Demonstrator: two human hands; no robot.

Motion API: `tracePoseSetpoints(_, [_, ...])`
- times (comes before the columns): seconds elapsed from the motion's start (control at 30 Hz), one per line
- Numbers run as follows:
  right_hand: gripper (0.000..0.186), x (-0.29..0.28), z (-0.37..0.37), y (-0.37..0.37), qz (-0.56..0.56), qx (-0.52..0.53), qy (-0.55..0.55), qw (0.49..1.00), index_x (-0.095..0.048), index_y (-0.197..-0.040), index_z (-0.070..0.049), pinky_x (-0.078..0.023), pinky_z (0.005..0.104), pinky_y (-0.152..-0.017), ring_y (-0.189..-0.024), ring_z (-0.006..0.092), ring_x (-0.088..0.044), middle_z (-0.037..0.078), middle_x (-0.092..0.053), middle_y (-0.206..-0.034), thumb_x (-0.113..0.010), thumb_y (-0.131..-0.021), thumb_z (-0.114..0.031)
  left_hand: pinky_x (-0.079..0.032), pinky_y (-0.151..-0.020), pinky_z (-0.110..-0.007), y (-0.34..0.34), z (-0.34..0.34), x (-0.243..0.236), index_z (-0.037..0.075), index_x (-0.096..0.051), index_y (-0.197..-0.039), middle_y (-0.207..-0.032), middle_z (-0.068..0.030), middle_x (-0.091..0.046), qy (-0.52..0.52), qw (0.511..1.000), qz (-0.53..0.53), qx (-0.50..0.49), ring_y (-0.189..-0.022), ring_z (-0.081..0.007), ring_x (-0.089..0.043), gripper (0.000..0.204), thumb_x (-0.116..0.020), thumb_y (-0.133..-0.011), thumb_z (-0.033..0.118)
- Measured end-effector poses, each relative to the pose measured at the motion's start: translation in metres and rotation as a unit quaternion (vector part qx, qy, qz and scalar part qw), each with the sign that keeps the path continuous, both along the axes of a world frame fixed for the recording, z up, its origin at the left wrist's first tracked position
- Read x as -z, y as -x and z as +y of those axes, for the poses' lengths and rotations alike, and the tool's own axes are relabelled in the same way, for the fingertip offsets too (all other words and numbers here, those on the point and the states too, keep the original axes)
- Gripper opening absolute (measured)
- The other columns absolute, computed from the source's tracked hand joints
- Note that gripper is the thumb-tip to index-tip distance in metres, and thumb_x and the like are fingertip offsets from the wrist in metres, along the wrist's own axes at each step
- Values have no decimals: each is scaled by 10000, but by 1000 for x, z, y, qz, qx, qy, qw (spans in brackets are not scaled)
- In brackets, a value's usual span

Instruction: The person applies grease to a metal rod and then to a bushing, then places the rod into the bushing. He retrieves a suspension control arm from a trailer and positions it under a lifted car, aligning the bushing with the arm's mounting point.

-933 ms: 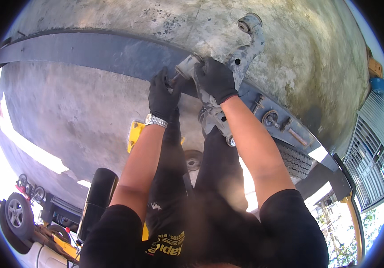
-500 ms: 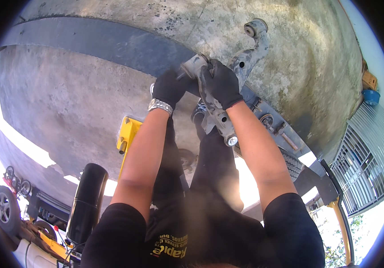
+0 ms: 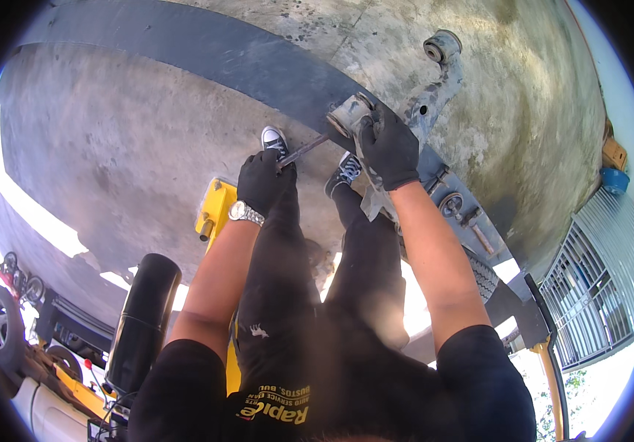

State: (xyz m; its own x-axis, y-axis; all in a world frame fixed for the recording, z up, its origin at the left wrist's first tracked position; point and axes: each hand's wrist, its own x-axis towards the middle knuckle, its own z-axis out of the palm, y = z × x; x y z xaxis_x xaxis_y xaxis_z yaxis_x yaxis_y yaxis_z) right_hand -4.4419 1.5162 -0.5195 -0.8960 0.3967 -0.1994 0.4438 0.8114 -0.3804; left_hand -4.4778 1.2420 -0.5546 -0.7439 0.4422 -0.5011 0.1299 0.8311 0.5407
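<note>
A black glove covers my left hand (image 3: 261,181), which is closed around a slim metal bar-like tool (image 3: 304,152). The tool slants up to the right, its far end close beneath the round bushing of a grey, worn control arm (image 3: 349,116). Also gloved in black, my right hand (image 3: 391,149) grips that arm just beside the bushing. Beyond this hand a curved grey leg (image 3: 446,77) with another large round bushing (image 3: 442,46) sticks out; whether it belongs to the same piece is hidden. My right forearm covers part of the lower end.
A dark steel ramp (image 3: 206,48) crosses the concrete floor. Right of my legs runs a grey steel beam with fittings (image 3: 452,205). Close on the left are a yellow metal post (image 3: 217,204) and a black cylinder (image 3: 142,317). A blue basin (image 3: 615,180) stands far right.
My left hand has drawn back from the bushing, down and left, bringing the metal tool into plain sight. The control arm and my right hand have shifted slightly right in view.
</note>
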Motion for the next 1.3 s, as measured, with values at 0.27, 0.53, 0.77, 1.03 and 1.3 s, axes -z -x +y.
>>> tracePoseSetpoints(0.27, [513,0,3,2,-49,2,14,999,-629,-1301,-1,-575,524,-813,-922,434,-727,236,-736,-1091,-613,-957,-381,-589,-733,-517,-14,11,-11,43,-652,-1027,-792,-195,-738,-75,988,-43,-128,-762,-419,-726,317,-764,-869,294])
tracePoseSetpoints(0.53, [530,-1,3,1,-29,-5,15,999,-624,-1328,4,-568,513,-864,-968,434,-722,254,-731,-1105,-608,-963,-380,-577,-689,-488,-20,19,-9,30,-635,-1038,-820,-227,-736,-30,990,-55,-123,-794,-425,-730,392,-794,-877,351])
tracePoseSetpoints(0.77, [509,0,4,2,-33,3,33,999,-630,-1302,6,-569,516,-861,-956,440,-722,260,-736,-1079,-607,-968,-378,-517,-554,-390,-26,28,6,24,-641,-1027,-743,-108,-668,-135,944,-252,-165,-526,-235,-618,273,-707,-929,270])
tracePoseSetpoints(1.03, [488,-1,3,2,-32,3,23,999,-635,-1293,-11,-568,527,-842,-940,443,-722,254,-740,-1047,-610,-965,-371,-210,-386,-253,-18,12,4,88,-620,-849,-535,71,-314,-301,498,-708,-400,-390,-68,-268,482,-623,-1008,544])
tracePoseSetpoints(1.3, [492,4,5,1,-44,8,18,999,-641,-1284,-20,-569,526,-839,-942,445,-720,250,-740,-1053,-611,-959,-388,-343,-412,-301,-3,46,-1,39,-665,-969,-530,21,-349,-322,400,-718,-470,-395,-155,-334,684,-497,-1024,699])
